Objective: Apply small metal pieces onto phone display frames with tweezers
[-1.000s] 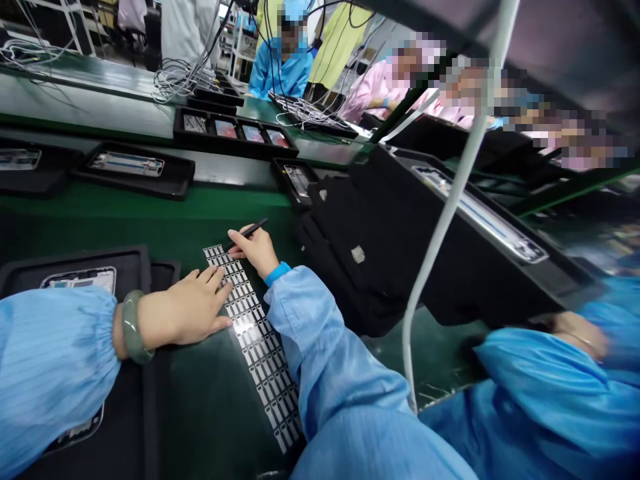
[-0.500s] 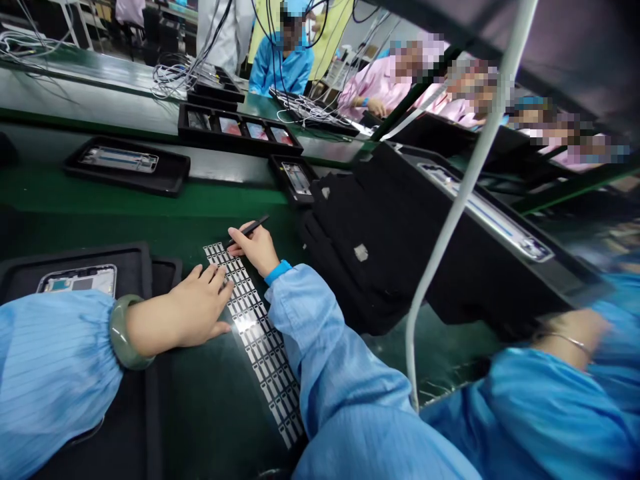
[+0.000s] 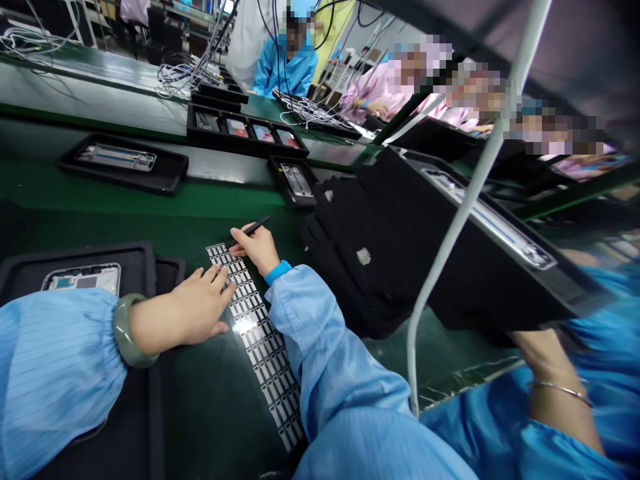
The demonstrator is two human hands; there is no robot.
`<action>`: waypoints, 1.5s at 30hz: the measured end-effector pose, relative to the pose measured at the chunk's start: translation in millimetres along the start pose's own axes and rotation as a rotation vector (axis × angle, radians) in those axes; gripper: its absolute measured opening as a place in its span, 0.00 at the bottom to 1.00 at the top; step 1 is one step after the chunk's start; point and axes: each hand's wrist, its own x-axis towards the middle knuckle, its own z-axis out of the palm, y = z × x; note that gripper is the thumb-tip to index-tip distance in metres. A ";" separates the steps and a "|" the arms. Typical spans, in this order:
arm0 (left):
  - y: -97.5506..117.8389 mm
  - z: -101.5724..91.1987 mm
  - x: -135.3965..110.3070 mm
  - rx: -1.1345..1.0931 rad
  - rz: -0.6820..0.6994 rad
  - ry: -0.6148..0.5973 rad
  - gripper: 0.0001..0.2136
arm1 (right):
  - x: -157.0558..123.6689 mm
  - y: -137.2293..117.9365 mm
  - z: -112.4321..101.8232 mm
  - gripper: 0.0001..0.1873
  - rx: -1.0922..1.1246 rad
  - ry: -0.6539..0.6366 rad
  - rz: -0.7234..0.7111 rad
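A long clear sheet (image 3: 253, 333) with rows of small silvery adhesive pieces lies on the green mat. My left hand (image 3: 200, 307) rests flat on its left edge, fingers stretched out. Near the sheet's far end, my right hand (image 3: 257, 248) pinches a slim black tool (image 3: 257, 225), perhaps tweezers or a pry stick. The tool's tip is hidden behind the fingers. Beneath my left forearm, a phone frame (image 3: 85, 277) sits in a black foam tray (image 3: 137, 257), partly covered by the sleeve.
A stack of black trays (image 3: 370, 247), topped by one with a phone frame (image 3: 490, 217), stands to the right. A co-worker's arm (image 3: 555, 373) reaches under the top tray. Another black tray (image 3: 170, 181) lies ahead. A white cable (image 3: 463, 213) hangs in front.
The co-worker's hand at the right has moved under the top tray's near end. My hands and the black tool stay nearly still over the sheet; the view shifts slightly.
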 end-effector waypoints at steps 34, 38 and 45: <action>-100.8 43.3 -187.3 -0.516 -0.311 0.681 0.28 | -102.0 -90.2 125.0 0.20 0.206 -0.459 -0.085; -113.6 73.1 -181.6 -0.386 -0.284 0.652 0.31 | -93.3 -72.0 142.3 0.19 0.189 -0.427 -0.009; -66.9 85.0 -183.0 -0.371 -0.365 0.747 0.24 | -95.3 -65.4 153.0 0.15 0.143 -0.414 0.020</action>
